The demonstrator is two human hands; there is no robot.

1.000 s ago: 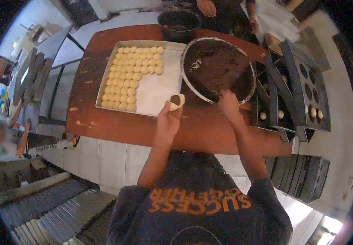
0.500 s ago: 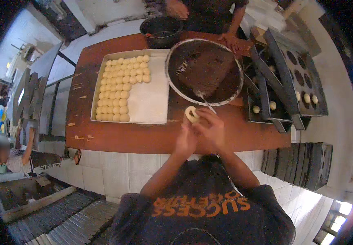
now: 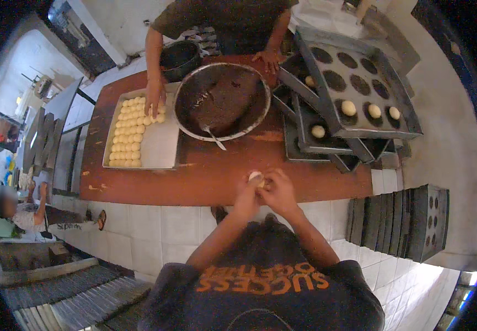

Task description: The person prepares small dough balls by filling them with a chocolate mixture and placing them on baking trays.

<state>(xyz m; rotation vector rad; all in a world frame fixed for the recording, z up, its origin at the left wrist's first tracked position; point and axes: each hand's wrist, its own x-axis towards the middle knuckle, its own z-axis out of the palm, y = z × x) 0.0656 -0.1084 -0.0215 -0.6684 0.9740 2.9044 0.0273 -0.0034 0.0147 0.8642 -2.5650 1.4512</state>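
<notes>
Close together over the table's near edge, my left hand (image 3: 247,194) and my right hand (image 3: 279,191) both grip one small piece of pale dough (image 3: 255,177). Its lower part is hidden behind my fingers. Beyond them stands a wide metal bowl (image 3: 180,117) of dark brown filling (image 3: 224,102), with a spoon (image 3: 214,138) leaning in it. Left of the bowl, a shallow tray (image 3: 160,151) carries rows of round dough balls (image 3: 129,132). A co-worker's hand (image 3: 154,99) reaches down onto the balls at the tray's far side.
Dark pans with round hollows (image 3: 360,132) are stacked crookedly at the table's right, a few dough balls in them. A black bucket (image 3: 180,59) stands at the far side. More pans (image 3: 398,220) line up beyond the table's near right corner. The co-worker's other hand (image 3: 268,59) rests on the table.
My fingers have closed in around the dough, which lay flatter with dark filling showing in its middle. My hands are nearer the table's edge. The co-worker's hand has come to the tray.
</notes>
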